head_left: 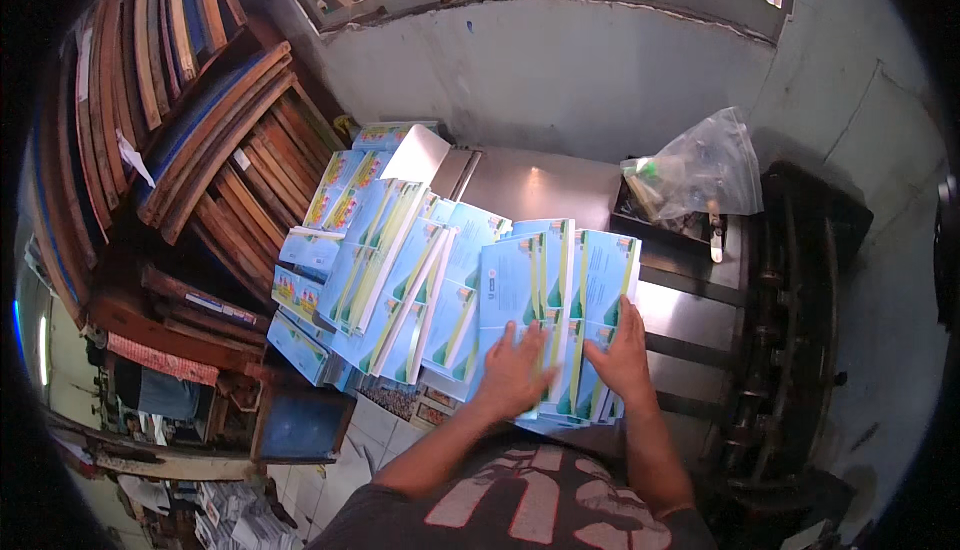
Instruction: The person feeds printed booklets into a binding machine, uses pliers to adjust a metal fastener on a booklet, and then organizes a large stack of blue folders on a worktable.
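Observation:
A fanned pile of light-blue printed sheets point(512, 280) with green and yellow artwork lies before me on a metal table. My left hand point(515, 372) rests on the front part of this pile, its fingers spread and slightly blurred. Along the pile's right edge stands my right hand point(624, 352), fingers stretched out and thumb apart, touching the sheets. Neither hand is closed around anything. Directly left, more of the same sheets point(395, 280) lie in overlapping, slanted bundles.
Wood-framed panels point(215, 165) crowd racks on the left. A clear plastic bag point(700, 165) sits over a dark tray point(655, 218) of small items at the back right. Dark machine rollers point(770, 320) border the table's right side. A grey wall point(560, 60) rises behind.

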`<state>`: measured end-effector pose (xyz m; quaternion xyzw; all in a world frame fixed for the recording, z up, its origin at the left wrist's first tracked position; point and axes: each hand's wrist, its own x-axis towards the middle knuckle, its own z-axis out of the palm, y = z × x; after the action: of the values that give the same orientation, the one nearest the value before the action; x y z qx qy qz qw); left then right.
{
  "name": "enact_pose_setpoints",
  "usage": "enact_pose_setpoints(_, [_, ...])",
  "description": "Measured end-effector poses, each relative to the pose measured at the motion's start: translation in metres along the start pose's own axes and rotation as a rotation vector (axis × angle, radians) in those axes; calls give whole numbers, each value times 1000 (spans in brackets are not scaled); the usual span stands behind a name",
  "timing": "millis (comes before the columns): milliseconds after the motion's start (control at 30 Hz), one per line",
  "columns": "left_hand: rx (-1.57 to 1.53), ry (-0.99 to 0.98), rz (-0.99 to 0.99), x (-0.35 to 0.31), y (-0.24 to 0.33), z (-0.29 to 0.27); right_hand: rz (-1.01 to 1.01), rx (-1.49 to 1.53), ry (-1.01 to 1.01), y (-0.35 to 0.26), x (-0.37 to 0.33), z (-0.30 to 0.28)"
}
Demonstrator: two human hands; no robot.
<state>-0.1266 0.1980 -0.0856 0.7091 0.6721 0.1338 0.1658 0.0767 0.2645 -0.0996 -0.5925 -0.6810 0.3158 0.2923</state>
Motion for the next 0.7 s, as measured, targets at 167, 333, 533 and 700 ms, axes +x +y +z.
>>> enact_pose_setpoints(167, [-518,188,-495,28,-42,-17,-115,-82,21,13,-11,9])
enact_pose_setpoints(333, [-1372,-180,-433,52,-48,-35,-147,-50,-53,4,-13,16])
enact_pose_setpoints(533, [-1398,-201,-315,71,-56,-18,-91,185,-73,-8,-14,18])
enact_pose_setpoints(700, [-1489,-241,-150,60,-36,-74,57,871,120,5,-6,-13])
